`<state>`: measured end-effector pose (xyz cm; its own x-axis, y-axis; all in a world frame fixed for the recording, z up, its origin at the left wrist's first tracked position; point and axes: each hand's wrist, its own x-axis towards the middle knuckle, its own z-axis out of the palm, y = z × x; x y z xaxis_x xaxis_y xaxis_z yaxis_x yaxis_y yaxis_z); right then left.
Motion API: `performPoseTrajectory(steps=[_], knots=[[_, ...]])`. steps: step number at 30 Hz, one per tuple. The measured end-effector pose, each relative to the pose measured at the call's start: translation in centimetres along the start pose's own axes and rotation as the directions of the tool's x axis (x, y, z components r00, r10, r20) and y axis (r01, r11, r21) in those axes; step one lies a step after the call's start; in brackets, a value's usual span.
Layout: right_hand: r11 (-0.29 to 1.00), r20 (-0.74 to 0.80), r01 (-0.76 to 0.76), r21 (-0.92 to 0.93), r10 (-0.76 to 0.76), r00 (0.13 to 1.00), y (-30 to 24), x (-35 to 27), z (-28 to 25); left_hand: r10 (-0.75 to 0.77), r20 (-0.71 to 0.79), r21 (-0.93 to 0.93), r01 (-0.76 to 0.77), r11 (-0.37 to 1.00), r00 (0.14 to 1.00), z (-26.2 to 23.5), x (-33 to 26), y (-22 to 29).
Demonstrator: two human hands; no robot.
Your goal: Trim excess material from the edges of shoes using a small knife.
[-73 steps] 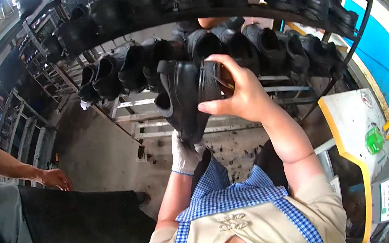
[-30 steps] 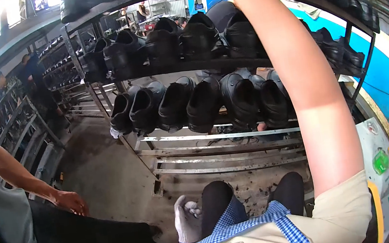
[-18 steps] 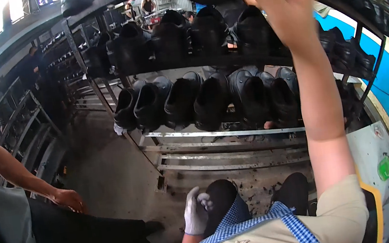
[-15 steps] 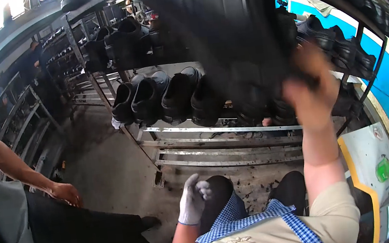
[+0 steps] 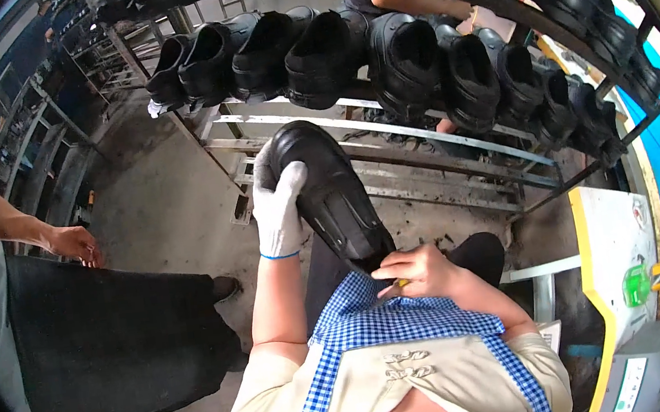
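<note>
A black shoe (image 5: 334,193) is held above my lap, its toe up and its heel end toward my apron. My left hand (image 5: 278,216), in a white glove, grips it around the toe part, thumb over the upper. My right hand (image 5: 424,271) is bare and closed at the heel end, with fingertips against or close beside the opening. A small yellow item (image 5: 403,282) shows between its fingers; the rest of that item is hidden. The blue checked apron (image 5: 410,320) lies just below the hands.
Black shoes (image 5: 315,51) line a metal rack (image 5: 392,178) ahead, with more on the upper shelf. At left stands a person in a dark apron (image 5: 115,335). Another person's arm (image 5: 420,1) shows behind the rack. A white, yellow-edged table (image 5: 611,246) at right bears a green item (image 5: 636,284).
My right hand has come down from the rack to the shoe's heel end. My left hand, empty before, now grips the shoe. The large blurred dark shape before the rack is gone.
</note>
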<state>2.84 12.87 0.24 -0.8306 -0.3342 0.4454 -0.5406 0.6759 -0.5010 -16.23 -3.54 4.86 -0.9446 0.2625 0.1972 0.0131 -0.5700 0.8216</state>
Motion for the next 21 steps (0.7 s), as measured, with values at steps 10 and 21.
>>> performPoseTrajectory(steps=[10,21], knots=[[0.983,-0.390,0.072,0.169,0.000,0.921,-1.3,4.0,-10.0,-0.298,0.441,0.277,0.187,0.942,0.847,2.7,-4.4,2.3],[0.949,0.202,0.144,-0.281,-0.088,0.975,-3.3,5.6,-15.6,-0.517,0.543,0.421,0.318,0.849,0.662,5.0,-5.2,2.0]])
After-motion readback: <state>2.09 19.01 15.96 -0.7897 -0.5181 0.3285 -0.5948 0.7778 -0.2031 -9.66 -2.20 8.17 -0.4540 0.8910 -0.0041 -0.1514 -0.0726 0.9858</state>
